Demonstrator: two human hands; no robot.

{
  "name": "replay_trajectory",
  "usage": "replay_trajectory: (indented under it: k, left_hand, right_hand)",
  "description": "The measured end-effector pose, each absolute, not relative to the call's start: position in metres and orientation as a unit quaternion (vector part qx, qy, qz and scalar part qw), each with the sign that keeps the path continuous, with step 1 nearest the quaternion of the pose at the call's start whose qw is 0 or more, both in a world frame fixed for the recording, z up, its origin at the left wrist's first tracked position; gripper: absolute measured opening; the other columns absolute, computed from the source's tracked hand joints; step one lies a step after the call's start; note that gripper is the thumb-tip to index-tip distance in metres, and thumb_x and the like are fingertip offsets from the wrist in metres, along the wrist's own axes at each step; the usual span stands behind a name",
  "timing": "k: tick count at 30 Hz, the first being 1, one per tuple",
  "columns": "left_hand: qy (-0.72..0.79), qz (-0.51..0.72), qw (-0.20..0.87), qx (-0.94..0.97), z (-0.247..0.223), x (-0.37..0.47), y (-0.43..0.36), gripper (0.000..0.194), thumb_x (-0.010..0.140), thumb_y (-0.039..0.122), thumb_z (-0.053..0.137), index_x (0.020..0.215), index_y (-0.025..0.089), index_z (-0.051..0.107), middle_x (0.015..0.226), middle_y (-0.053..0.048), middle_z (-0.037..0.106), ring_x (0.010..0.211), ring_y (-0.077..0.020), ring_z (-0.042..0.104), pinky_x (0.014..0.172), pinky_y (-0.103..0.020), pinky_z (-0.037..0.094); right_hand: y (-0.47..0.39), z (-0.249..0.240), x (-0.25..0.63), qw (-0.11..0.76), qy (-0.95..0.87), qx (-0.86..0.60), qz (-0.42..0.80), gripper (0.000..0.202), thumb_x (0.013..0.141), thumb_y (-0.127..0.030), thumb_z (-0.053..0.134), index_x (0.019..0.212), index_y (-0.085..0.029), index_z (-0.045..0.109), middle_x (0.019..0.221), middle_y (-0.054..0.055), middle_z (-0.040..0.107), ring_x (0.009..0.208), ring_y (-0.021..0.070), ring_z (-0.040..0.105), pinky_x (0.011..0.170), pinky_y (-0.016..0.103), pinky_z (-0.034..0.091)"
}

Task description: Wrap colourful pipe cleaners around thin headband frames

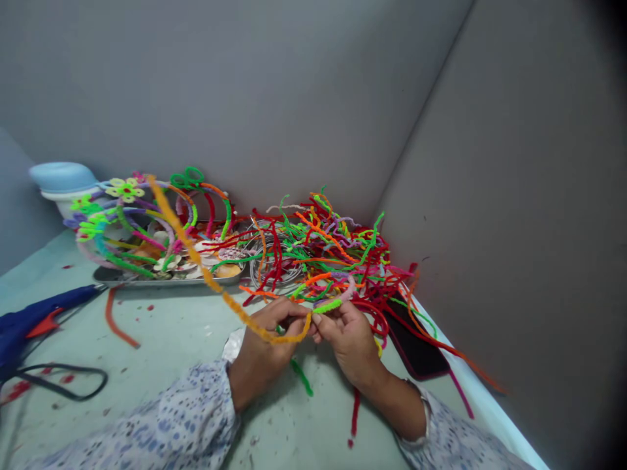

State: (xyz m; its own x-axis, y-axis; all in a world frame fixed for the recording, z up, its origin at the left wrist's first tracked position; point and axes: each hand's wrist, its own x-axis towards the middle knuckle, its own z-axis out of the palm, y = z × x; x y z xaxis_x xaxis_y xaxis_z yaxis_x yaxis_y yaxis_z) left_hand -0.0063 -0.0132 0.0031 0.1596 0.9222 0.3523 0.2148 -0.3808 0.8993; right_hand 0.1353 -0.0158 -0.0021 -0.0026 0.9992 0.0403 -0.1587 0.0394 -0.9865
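Note:
My left hand (267, 336) pinches an orange pipe cleaner (210, 277) close to one end, and its long free part arcs up and to the left. Beside it, my right hand (353, 336) grips a headband (345, 290) wrapped in coloured pipe cleaner, lilac and orange along the arc and bright green near the fingertips. The fingertips of both hands meet where the orange strand touches the green end. Part of the headband is hidden by the hands. A green pipe cleaner piece (301, 377) lies below my left hand.
A tray (166, 281) at the left holds shell-like pieces and several finished headbands (125, 189). Loose pipe cleaners (337, 235) pile up at the back. A blue glue gun (44, 320) lies left, a dark phone (416, 346) right. A blue-lidded container (63, 179) stands by the wall.

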Motion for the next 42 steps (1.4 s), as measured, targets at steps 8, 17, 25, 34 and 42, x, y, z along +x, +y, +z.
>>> replay_trajectory:
  k: [8, 17, 25, 34, 42]
  left_hand:
    - [0.388, 0.46, 0.542, 0.587, 0.007, -0.005, -0.006, 0.021, 0.083, 0.03, 0.054, 0.072, 0.015, 0.063, 0.068, -0.003, 0.065, 0.064, -0.0142, 0.058, 0.061, -0.024, 0.044]
    - [0.418, 0.414, 0.625, 0.513, -0.001, -0.006, 0.005, 0.025, 0.074, 0.038, 0.064, 0.072, 0.013, 0.059, 0.055, 0.002, 0.057, 0.047, -0.0083, 0.048, 0.047, -0.019, 0.035]
    - [0.421, 0.392, 0.629, 0.523, -0.002, -0.006, 0.005, 0.025, 0.073, 0.038, 0.064, 0.077, 0.013, 0.062, 0.058, 0.003, 0.053, 0.046, -0.0066, 0.045, 0.045, -0.018, 0.034]
    - [0.426, 0.386, 0.54, 0.615, -0.004, -0.007, 0.002, 0.024, 0.083, 0.037, 0.052, 0.076, 0.015, 0.059, 0.059, 0.005, 0.045, 0.051, -0.0077, 0.04, 0.047, -0.019, 0.031]
    - [0.422, 0.385, 0.545, 0.614, -0.004, -0.006, 0.001, 0.02, 0.083, 0.033, 0.052, 0.078, 0.015, 0.059, 0.061, 0.005, 0.046, 0.053, -0.0086, 0.039, 0.049, -0.019, 0.032]
  right_hand:
    - [-0.01, -0.006, 0.141, 0.532, -0.498, -0.424, 0.537, 0.017, 0.07, -0.03, 0.067, 0.077, -0.019, 0.056, 0.062, -0.001, 0.063, 0.054, 0.0127, 0.06, 0.051, 0.024, 0.05]
    - [-0.003, -0.007, 0.15, 0.501, -0.55, -0.41, 0.528, 0.013, 0.072, -0.028, 0.066, 0.077, -0.018, 0.058, 0.058, -0.002, 0.06, 0.05, 0.011, 0.055, 0.048, 0.023, 0.046]
    - [-0.002, -0.012, 0.154, 0.498, -0.571, -0.404, 0.512, 0.008, 0.074, -0.023, 0.063, 0.078, -0.017, 0.058, 0.057, -0.005, 0.053, 0.049, 0.008, 0.047, 0.048, 0.02, 0.04]
    - [-0.002, -0.01, 0.153, 0.488, -0.572, -0.407, 0.519, 0.007, 0.074, -0.023, 0.063, 0.076, -0.018, 0.059, 0.056, -0.005, 0.051, 0.049, 0.0092, 0.045, 0.048, 0.022, 0.038]
    - [-0.001, -0.014, 0.153, 0.49, -0.552, -0.418, 0.529, 0.013, 0.073, -0.028, 0.063, 0.074, -0.017, 0.056, 0.057, -0.004, 0.053, 0.049, 0.0097, 0.047, 0.047, 0.022, 0.04]
